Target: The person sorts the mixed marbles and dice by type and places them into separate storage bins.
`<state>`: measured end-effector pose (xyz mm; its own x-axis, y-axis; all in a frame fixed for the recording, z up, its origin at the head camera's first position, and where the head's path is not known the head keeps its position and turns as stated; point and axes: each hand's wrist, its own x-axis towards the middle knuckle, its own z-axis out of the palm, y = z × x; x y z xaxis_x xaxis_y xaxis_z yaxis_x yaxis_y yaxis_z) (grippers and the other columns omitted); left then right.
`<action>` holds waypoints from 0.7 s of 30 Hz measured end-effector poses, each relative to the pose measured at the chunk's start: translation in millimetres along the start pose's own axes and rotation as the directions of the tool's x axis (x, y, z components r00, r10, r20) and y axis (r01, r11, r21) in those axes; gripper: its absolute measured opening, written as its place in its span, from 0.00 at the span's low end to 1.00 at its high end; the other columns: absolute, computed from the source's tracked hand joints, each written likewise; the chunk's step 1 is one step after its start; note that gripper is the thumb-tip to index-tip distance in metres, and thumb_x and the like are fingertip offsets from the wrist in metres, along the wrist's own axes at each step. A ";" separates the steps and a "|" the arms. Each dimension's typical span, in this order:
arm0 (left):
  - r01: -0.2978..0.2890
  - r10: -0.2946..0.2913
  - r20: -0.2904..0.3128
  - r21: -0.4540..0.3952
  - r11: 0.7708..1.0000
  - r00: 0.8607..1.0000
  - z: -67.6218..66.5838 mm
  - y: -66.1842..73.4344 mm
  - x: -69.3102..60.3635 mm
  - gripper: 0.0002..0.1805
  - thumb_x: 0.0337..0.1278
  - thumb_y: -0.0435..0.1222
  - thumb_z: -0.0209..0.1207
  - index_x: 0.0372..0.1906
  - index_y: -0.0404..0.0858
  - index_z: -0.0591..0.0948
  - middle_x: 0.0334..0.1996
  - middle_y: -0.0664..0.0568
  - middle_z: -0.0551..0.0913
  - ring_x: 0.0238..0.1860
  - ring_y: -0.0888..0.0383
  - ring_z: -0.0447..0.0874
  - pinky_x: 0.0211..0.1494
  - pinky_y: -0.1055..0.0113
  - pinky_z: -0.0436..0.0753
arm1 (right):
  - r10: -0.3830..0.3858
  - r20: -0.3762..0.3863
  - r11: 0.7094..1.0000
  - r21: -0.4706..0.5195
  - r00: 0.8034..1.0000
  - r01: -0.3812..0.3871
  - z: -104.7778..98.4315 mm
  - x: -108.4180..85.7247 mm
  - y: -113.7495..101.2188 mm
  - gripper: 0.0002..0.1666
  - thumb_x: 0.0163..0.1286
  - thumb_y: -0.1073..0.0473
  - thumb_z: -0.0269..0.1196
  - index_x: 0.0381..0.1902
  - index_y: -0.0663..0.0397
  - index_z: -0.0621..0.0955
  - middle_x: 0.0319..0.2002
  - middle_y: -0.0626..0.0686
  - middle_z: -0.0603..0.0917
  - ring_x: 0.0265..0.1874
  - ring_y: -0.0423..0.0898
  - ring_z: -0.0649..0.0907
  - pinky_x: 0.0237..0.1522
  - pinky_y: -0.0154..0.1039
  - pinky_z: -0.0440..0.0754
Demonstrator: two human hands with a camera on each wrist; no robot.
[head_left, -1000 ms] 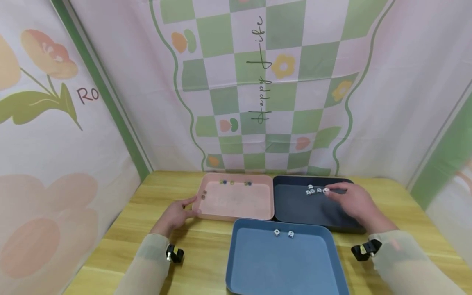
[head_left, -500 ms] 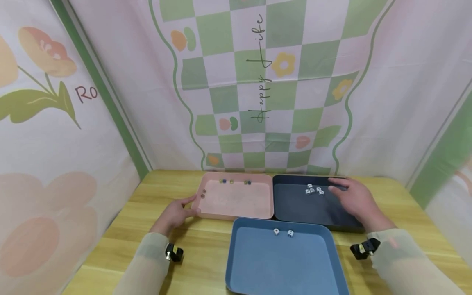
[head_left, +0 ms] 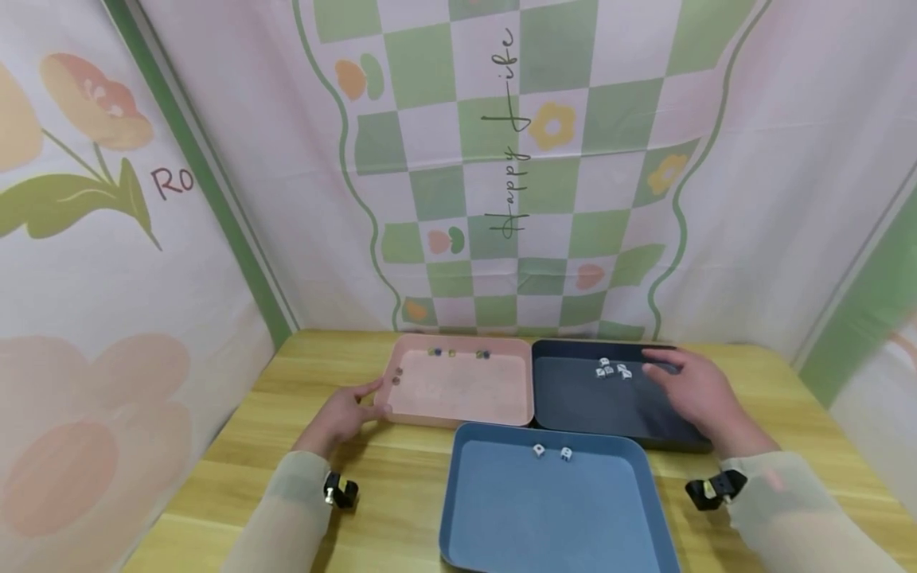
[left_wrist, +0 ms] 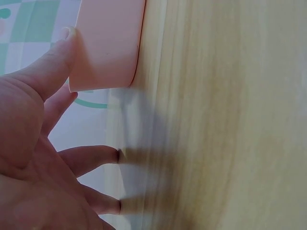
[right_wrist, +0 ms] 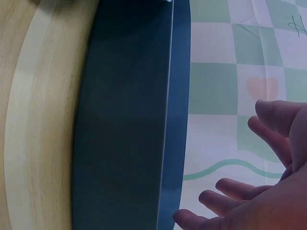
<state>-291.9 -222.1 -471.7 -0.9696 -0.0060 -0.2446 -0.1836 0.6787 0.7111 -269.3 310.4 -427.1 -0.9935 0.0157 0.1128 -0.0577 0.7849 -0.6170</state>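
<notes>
In the head view, my right hand (head_left: 698,390) hovers over the right part of the dark navy tray (head_left: 587,414), thumb and index apart with nothing between them. Left of its fingertips, several white dice (head_left: 622,369) lie in a loose cluster in that tray. My left hand (head_left: 342,414) touches the near left corner of the pink tray (head_left: 466,398) with thumb and index finger. The left wrist view shows its thumb against the pink wall (left_wrist: 108,52), while its other fingers extend toward the tabletop. Relaxed fingers of the right hand (right_wrist: 259,191) appear beside the navy tray in its wrist view.
Small yellow, blue and brownish pieces (head_left: 481,355) lie along the pink tray's far and left sides, too small to identify. A blue tray (head_left: 559,517) in front holds two white dice (head_left: 567,454). Wooden table (head_left: 387,509) surrounds the trays; a printed curtain (head_left: 487,310) hangs behind.
One second ago my right hand pinched a white die at the cluster's right side. It has let go and drawn slightly right, and the die lies with the others. My left hand stays put.
</notes>
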 end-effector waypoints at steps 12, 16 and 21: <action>0.010 -0.010 -0.005 -0.003 1.000 1.000 0.3 2.3 -0.4 0.34 0.56 0.54 0.68 0.69 0.62 0.73 0.71 0.35 0.64 0.70 0.32 0.59 0.67 0.32 0.56 | -0.033 0.025 0.999 -0.034 0.999 0.034 -1.7 -4.2 -7.4 0.34 0.75 0.42 0.58 0.65 0.64 0.76 0.65 0.75 0.67 0.62 0.76 0.65 0.56 0.71 0.64; 0.016 -0.016 -0.006 -0.012 1.000 1.000 0.3 2.1 0.7 0.34 0.56 0.54 0.68 0.69 0.62 0.73 0.71 0.36 0.64 0.70 0.33 0.58 0.68 0.33 0.55 | -0.025 0.037 0.999 -0.027 0.999 0.026 -2.1 -5.4 -12.7 0.36 0.75 0.40 0.58 0.66 0.63 0.75 0.67 0.76 0.64 0.64 0.77 0.62 0.57 0.73 0.62; 0.028 -0.028 -0.007 -0.015 1.000 1.000 0.5 0.4 2.4 0.34 0.55 0.54 0.69 0.69 0.63 0.73 0.71 0.36 0.64 0.70 0.32 0.58 0.68 0.33 0.55 | -0.034 0.045 0.999 -0.017 0.998 0.035 -0.1 -7.3 -21.9 0.35 0.74 0.40 0.59 0.65 0.62 0.76 0.67 0.74 0.66 0.64 0.75 0.63 0.57 0.72 0.63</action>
<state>-294.2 -221.4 -472.3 -0.9652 -0.0298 -0.2598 -0.2127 0.6673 0.7137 -260.8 293.2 -414.3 -0.9943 -0.0391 0.0989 -0.0909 0.7951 -0.5996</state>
